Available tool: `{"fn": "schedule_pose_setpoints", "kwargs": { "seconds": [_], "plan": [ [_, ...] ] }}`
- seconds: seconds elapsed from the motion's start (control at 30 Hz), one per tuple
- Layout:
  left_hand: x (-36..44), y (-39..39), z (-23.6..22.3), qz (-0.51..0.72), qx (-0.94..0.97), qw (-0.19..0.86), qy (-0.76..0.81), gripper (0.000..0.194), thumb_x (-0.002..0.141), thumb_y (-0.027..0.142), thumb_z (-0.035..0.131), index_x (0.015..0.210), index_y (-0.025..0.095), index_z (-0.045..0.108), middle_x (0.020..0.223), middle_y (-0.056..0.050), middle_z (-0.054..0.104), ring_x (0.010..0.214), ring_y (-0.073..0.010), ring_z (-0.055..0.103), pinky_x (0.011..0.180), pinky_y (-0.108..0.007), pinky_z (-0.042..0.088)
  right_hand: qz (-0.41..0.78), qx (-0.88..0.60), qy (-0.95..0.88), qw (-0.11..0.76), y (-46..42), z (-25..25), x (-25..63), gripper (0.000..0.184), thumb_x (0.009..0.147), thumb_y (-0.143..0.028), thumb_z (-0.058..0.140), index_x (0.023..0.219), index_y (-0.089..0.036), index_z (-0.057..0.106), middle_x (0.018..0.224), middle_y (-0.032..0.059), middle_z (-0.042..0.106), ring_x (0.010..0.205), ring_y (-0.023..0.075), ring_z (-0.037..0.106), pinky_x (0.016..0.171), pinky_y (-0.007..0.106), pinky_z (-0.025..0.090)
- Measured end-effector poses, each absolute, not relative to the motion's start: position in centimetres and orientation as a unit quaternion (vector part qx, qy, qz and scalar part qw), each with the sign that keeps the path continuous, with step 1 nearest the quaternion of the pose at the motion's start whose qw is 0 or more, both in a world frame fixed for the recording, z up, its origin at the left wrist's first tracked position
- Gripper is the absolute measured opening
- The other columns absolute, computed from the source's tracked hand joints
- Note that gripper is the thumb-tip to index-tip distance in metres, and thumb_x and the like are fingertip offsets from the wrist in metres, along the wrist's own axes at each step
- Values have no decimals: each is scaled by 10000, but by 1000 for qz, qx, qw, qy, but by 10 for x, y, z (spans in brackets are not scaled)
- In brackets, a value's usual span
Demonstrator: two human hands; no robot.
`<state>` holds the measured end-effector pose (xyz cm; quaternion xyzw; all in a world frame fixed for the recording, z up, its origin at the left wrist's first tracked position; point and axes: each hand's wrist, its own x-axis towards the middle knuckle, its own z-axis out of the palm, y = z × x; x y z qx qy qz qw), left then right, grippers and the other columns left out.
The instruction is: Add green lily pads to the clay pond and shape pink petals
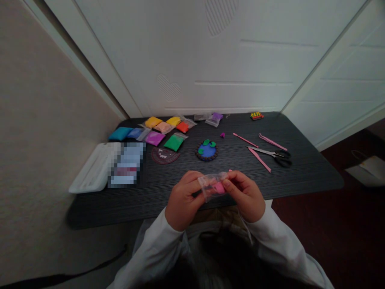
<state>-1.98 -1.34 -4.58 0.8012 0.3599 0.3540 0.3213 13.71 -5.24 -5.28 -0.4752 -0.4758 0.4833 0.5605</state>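
I see the left hand (184, 200) with its grip clamped on a clear bag (207, 192), the right hand (249, 197) pinching the other end. From my view the bag lies crosswise between them; its pink lump (219, 188) sits nearer the right hand. The blue disc (207, 151) lies just beyond, on the dark worktop (309, 176), with white panels (210, 60) behind.

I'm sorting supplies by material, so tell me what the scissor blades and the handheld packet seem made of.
Scissor blades: probably metal, pale grey with a slight sheen. Packet: likely thin plastic film, see-through and creased. Its pink filling: smooth, fairly matte, perhaps clay.
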Motion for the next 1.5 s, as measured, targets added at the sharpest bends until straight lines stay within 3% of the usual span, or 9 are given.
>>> {"fn": "schedule_pose_setpoints", "kwargs": {
  "seconds": [0.5,0.67,0.83,1.07,1.17,1.27,1.4,1.5],
  "plan": [
    [-19,-12,-52,373,815,289,336,184,717,216,591,895,218,639,830,-28,582,819,-149,520,746,-275,420,463,-476,-513,543,-54,-54,134,71,774,-244,522,825,-211,557,740,-15,563,679,92,513,650,229,422],
    [-20,-15,-52,385,808,279,348,149,714,212,584,854,195,633,797,-32,565,794,-153,520,730,-280,426,492,-444,-516,542,-58,-54,131,152,733,-211,569,879,-223,530,804,-14,536,735,99,510,691,241,426],
    [-17,-18,-51,375,806,291,353,134,720,205,571,840,191,629,819,-35,553,821,-155,513,751,-283,419,512,-453,-457,569,-57,-56,128,136,697,-206,596,807,-210,516,684,-35,510,614,79,476,575,211,408],
    [-22,-18,-46,417,725,409,365,75,738,171,543,771,174,610,883,-49,584,866,-158,535,783,-280,415,489,-492,-427,580,-52,-59,139,144,681,-242,618,780,-195,526,662,-30,522,562,67,457,524,205,390],
    [-29,-16,-45,471,632,462,407,54,734,194,555,727,168,601,824,-37,620,823,-156,559,757,-270,428,469,-505,-413,596,-51,-61,148,169,677,-271,623,797,-198,529,680,-21,544,561,76,479,526,217,411],
    [-30,-15,-47,480,548,526,439,119,718,213,584,820,174,631,721,-15,647,706,-129,584,667,-237,443,450,-521,-418,594,-45,-61,160,207,675,-285,625,843,-200,538,721,-12,567,595,89,518,574,239,443],
    [-24,-15,-52,463,447,642,417,144,706,211,603,832,162,652,676,-20,665,640,-107,590,603,-216,442,334,-563,-446,610,-21,-65,188,293,650,-293,640,901,-208,515,803,1,580,671,113,558,651,278,462],
    [-18,-16,-53,454,376,709,389,137,698,198,610,811,138,659,703,-44,677,648,-114,599,604,-227,456,263,-608,-456,594,3,-76,213,366,615,-340,650,896,-203,460,741,-1,576,657,138,571,636,305,467]
  ]
}}
